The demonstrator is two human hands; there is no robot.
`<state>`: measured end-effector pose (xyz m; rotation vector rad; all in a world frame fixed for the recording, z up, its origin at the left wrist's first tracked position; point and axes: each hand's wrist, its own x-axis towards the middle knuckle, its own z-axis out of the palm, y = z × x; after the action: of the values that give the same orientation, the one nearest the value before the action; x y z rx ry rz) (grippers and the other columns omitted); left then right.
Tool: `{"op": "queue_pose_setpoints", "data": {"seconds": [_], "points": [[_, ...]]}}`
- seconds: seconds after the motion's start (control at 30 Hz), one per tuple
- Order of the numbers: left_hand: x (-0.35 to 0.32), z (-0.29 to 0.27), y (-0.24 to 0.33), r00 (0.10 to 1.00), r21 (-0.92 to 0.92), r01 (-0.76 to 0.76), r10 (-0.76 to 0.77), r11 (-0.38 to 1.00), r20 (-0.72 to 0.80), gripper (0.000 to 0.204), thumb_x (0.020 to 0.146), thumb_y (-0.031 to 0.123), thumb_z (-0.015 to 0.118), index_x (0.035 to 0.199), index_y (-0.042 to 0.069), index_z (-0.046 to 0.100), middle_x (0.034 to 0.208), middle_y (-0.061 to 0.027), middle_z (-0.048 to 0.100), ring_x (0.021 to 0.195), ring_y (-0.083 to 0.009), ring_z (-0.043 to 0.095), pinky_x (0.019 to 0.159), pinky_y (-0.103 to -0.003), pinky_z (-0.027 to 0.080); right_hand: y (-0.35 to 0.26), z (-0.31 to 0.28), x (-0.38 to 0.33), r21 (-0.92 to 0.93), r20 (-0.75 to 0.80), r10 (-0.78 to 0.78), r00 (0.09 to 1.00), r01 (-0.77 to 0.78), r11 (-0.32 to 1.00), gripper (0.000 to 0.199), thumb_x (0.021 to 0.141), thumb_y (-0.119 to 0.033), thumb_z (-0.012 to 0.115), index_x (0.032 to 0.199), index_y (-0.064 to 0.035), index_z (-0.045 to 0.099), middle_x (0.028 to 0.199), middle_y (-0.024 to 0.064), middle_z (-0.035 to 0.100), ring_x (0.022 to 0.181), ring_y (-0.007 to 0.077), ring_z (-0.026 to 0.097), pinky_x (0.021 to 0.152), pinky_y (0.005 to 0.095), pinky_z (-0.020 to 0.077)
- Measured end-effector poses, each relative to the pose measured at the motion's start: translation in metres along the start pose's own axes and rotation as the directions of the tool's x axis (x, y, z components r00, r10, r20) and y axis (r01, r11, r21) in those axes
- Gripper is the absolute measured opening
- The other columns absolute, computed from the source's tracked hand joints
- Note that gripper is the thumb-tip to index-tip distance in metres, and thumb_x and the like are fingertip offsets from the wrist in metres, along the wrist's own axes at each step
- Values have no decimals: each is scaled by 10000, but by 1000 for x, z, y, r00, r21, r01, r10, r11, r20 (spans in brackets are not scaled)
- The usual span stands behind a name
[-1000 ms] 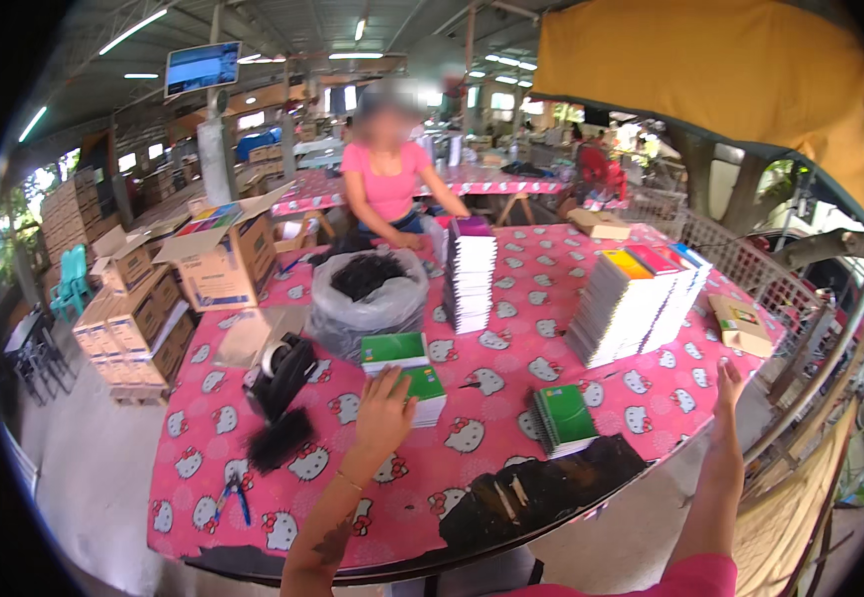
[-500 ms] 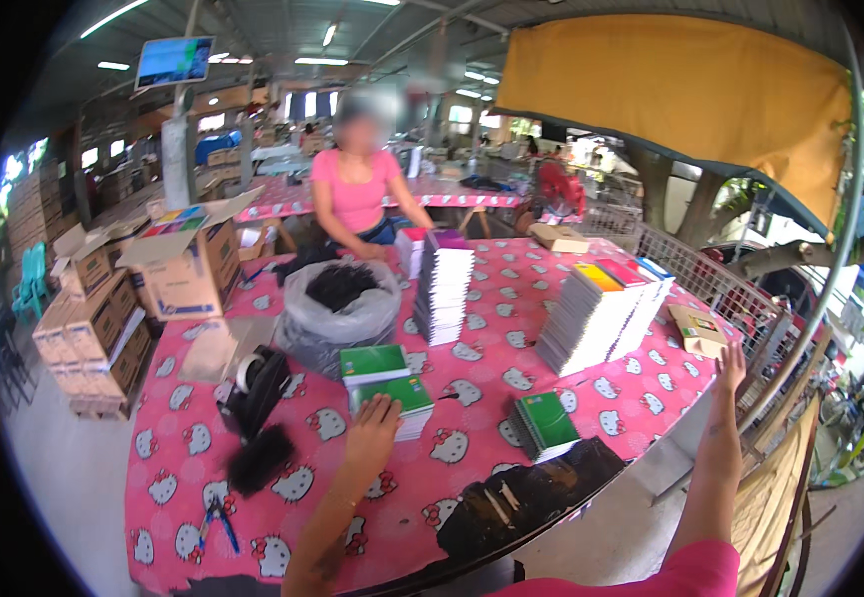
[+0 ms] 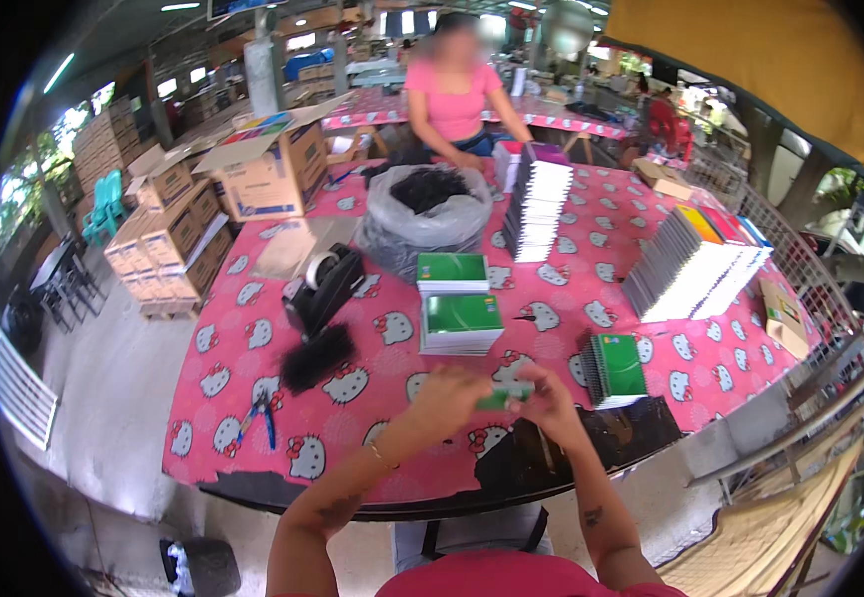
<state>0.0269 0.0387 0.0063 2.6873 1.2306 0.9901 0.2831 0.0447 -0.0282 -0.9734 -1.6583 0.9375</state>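
A small green notebook (image 3: 501, 397) is held up over the front of the table, between both my hands. My left hand (image 3: 445, 401) is closed on its left end. At the opposite end, the fingers of my right hand (image 3: 549, 405) pinch it. Just beyond my hands, two piles of green-covered notebooks stand together: a nearer pile (image 3: 463, 316) and a farther pile (image 3: 452, 269). To the right of my right hand is another stack of green notebooks (image 3: 621, 366), with dark spiral binding along its left side.
On the pink patterned tablecloth (image 3: 253, 378) lie a tape dispenser (image 3: 326, 294), a black bristly bundle (image 3: 318, 359) and pliers (image 3: 258, 419). Behind stand a plastic bag of black pieces (image 3: 422, 224), a tall notebook stack (image 3: 539, 211) and multicoloured stacks (image 3: 695, 269). A co-worker (image 3: 457, 104) is across the table.
My left hand has left the green pile and come nearer. My right hand has swung in from the table's right edge, and both now hold a green notebook. The view has shifted.
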Motion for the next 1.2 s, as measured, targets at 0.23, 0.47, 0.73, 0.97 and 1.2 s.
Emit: {"op": "queue_pose_setpoints", "data": {"seconds": [0.23, 0.47, 0.73, 0.97, 1.2], "points": [[-73, -38, -76, 859, 286, 488, -396, 824, -325, 435, 857, 227, 726, 1234, 27, 640, 1109, -167, 638, 1022, -351, 578, 925, -444, 477, 40, 14, -25, 348, 58, 132, 990, -144, 926, 250, 867, 54, 723, 1089, -14, 633, 1002, 38, 650, 891, 111, 620, 788, 266, 513], [-98, -26, -118, 857, 527, 512, -361, 679, -368, 144, 891, 148, 656, 1000, 54, 650, 970, -97, 598, 920, -302, 576, 807, -419, 489, 26, 24, -14, 245, 143, 237, 961, -266, 932, 241, 882, -15, 717, 1114, -11, 653, 943, 23, 638, 854, 93, 607, 740, 234, 486], [-107, -19, -107, 834, 540, 552, -427, 636, -349, 206, 896, 221, 685, 1022, 62, 649, 951, -91, 591, 901, -303, 576, 749, -423, 475, 29, 29, -12, 203, 231, 186, 955, -234, 951, 226, 899, -64, 713, 1112, 8, 690, 951, 6, 667, 838, 74, 590, 740, 240, 474], [-106, -24, -95, 846, 453, 506, -321, 734, -426, 194, 919, 212, 674, 1034, 63, 628, 894, -109, 593, 831, -318, 601, 729, -432, 487, 23, 38, -11, 210, 179, 116, 977, -153, 966, 268, 913, -52, 699, 1172, 17, 679, 1026, 19, 689, 950, 96, 606, 836, 263, 481], [-65, 2, -17, 837, -200, 412, -456, 889, -303, 194, 979, 107, 586, 1153, 22, 583, 887, -143, 610, 760, -312, 632, 646, -389, 503, 37, 33, -13, 215, 202, 151, 968, -194, 957, 260, 916, -62, 699, 1166, 8, 691, 1021, 41, 724, 929, 101, 622, 830, 283, 498]]}}
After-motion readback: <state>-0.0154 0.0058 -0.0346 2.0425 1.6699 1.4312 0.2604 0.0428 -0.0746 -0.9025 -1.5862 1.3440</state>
